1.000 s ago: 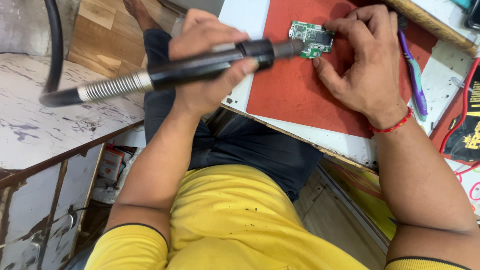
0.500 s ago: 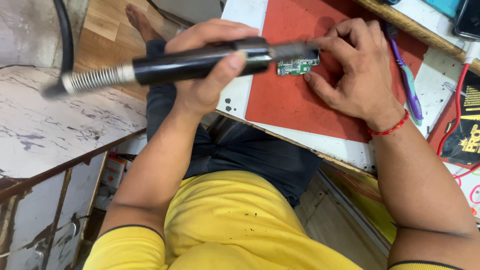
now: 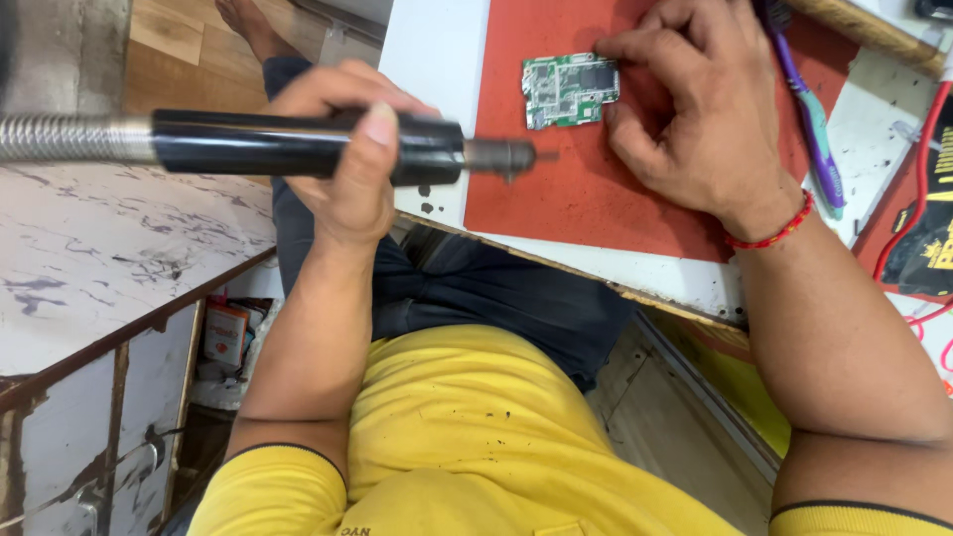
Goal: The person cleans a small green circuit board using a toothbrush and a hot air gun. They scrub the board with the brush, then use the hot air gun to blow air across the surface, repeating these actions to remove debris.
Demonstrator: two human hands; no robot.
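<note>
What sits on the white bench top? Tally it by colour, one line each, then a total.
Red: 1, the mat
Green: 1, the circuit board, on the mat at the right hand
Purple: 1, the toothbrush beside that hand
Total: 3
The left hand holds the black tool above the bench edge.

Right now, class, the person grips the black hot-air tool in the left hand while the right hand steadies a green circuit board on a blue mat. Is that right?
Not quite: the mat is red, not blue, as the head view shows. The rest holds: the left hand grips the black hot-air tool, and the right hand steadies the green circuit board.
</note>
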